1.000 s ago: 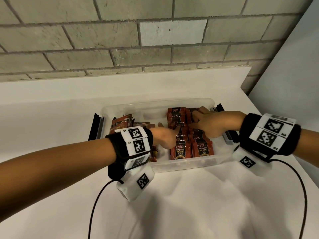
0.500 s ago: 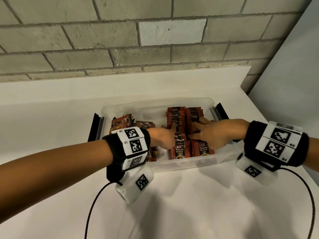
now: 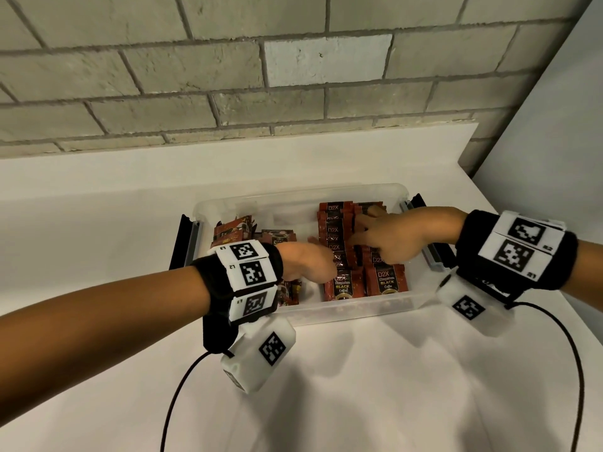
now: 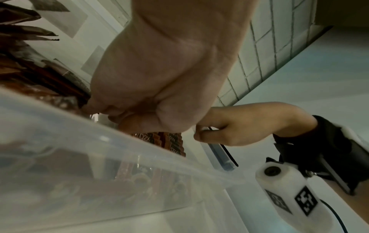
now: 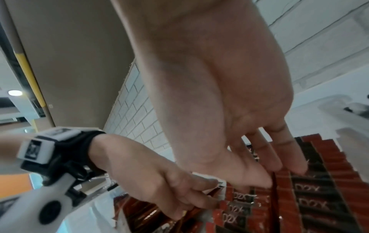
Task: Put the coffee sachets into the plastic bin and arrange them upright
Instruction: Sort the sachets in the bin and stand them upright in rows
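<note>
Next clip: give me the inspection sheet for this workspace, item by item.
Surface: white counter, bare in front of the bin.
Job's things: clear plastic bin; coffee sachets in two upright rows at its right side, looser sachets at its left.
Clutter: nothing seen.
Hands: left hand curled, pinching a sachet; right hand with straight fingers resting on the rows.
Cables: black wrist cables trailing over the counter.
Surroundings: grey brick wall behind; white panel at right.

Bare indoor workspace, maybe a lab or store room, pale painted brick wall [image 3: 228, 70], plain white counter [image 3: 375, 386], ceiling lamp [image 5: 15, 92] glowed overhead
</note>
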Demonstrator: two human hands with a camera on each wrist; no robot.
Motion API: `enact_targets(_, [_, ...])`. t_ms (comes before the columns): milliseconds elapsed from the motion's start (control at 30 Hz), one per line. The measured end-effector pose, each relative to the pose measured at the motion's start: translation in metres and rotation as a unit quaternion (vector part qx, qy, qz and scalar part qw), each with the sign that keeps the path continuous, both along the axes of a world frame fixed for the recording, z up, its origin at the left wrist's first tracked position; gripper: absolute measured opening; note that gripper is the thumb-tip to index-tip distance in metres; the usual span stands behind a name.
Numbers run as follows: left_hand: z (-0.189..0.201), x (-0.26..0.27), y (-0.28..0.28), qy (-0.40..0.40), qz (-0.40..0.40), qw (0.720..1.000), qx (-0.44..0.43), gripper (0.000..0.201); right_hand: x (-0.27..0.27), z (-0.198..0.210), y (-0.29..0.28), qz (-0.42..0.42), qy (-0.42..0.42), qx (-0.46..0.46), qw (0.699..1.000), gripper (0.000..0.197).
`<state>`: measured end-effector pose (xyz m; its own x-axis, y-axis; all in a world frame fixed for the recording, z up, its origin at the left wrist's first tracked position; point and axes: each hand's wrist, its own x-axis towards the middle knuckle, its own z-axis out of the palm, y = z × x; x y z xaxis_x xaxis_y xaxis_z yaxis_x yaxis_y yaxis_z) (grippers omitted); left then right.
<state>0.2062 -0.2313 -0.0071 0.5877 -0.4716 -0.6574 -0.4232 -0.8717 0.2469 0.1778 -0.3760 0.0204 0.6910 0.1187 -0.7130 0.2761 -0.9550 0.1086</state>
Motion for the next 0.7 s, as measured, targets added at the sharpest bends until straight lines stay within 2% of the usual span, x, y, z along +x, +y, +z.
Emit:
enact_targets(33, [0.001,-0.002,-0.001,0.006,0.002,1.000,0.017,0.047,-0.002,0.000,0.001,0.008,0.022,0.006,1.000,0.065])
enact_targets(167, [-0.001,-0.004,-0.004,0.062,0.048,0.997,-0.010,0.046,-0.012,-0.002,0.007,0.037,0.096,-0.008,0.995,0.071])
enact_targets(300, [0.000,-0.007,-0.001,0.100,0.086,0.991,-0.031,0.041,-0.013,0.000,0.006,0.032,0.094,0.010,0.995,0.070])
enact_targets(433, [-0.002,-0.008,0.002,0.187,0.136,0.972,-0.047,0.023,-0.012,0.003,0.000,0.011,0.078,0.030,0.996,0.069])
enact_targets(567, [-0.002,-0.013,-0.001,0.235,0.225,0.938,-0.117,0.033,-0.016,0.001,0.003,-0.004,0.109,0.028,0.994,0.070])
enact_targets(633, [-0.001,-0.013,-0.001,0.249,0.241,0.929,-0.129,0.039,-0.017,-0.001,0.004,-0.002,0.121,0.030,0.992,0.070])
enact_targets(700, [0.002,-0.013,-0.001,0.248,0.228,0.932,-0.133,0.051,-0.017,0.000,0.001,-0.007,0.130,0.035,0.991,0.070])
